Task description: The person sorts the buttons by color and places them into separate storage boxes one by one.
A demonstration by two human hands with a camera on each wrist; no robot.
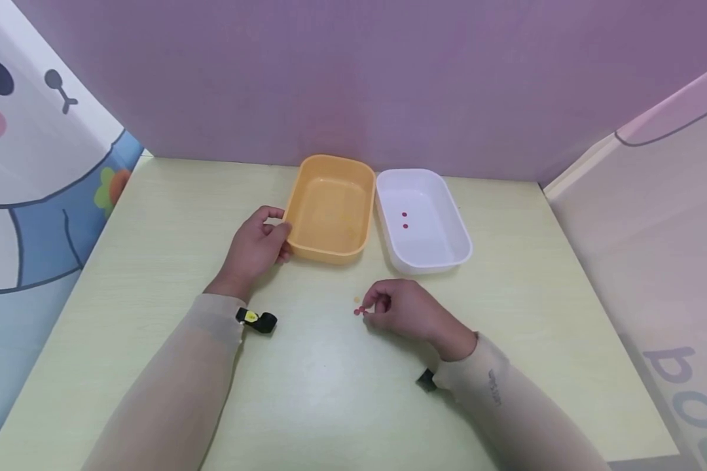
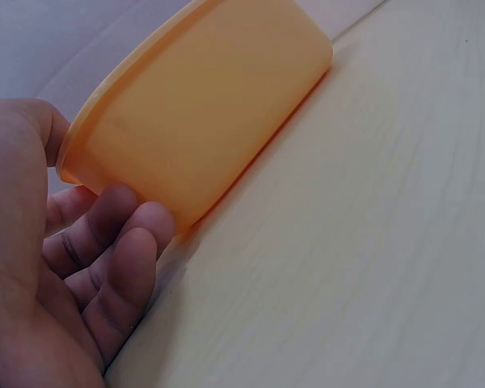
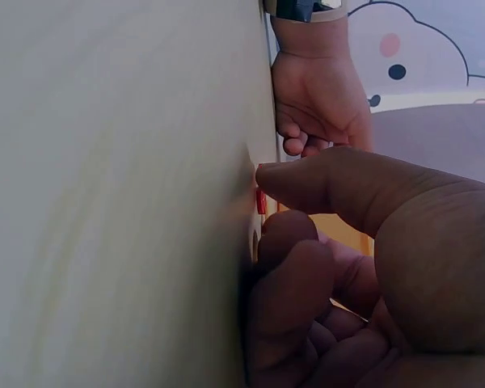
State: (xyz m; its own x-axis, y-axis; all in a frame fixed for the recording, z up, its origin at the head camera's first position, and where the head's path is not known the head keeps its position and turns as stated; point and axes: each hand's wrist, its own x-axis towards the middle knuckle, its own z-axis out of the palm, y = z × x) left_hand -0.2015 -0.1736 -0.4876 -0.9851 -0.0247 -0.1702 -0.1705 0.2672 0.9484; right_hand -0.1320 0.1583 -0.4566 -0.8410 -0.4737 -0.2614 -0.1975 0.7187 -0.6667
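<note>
My left hand [image 1: 258, 245] grips the near left corner of an orange plastic tub [image 1: 330, 252], thumb and forefinger at its rim; in the left wrist view, the other fingers [image 2: 129, 275] curl by the outer wall. On the table in front of the tubs, my right hand [image 1: 409, 311] pinches at small red round pieces with thumb and forefinger. One red piece [image 3: 261, 201] shows between the fingertips in the right wrist view. Another red piece [image 1: 356, 312] lies just left of them, and a small pale orange piece [image 1: 356, 299] sits slightly beyond.
A white plastic tub [image 1: 427, 252], with two red pieces [image 1: 405, 226] inside, stands right beside the orange one. Behind both tubs rises a purple panel [image 1: 342, 85]. Printed panels flank the pale wooden table [image 1: 306, 392] at left and right.
</note>
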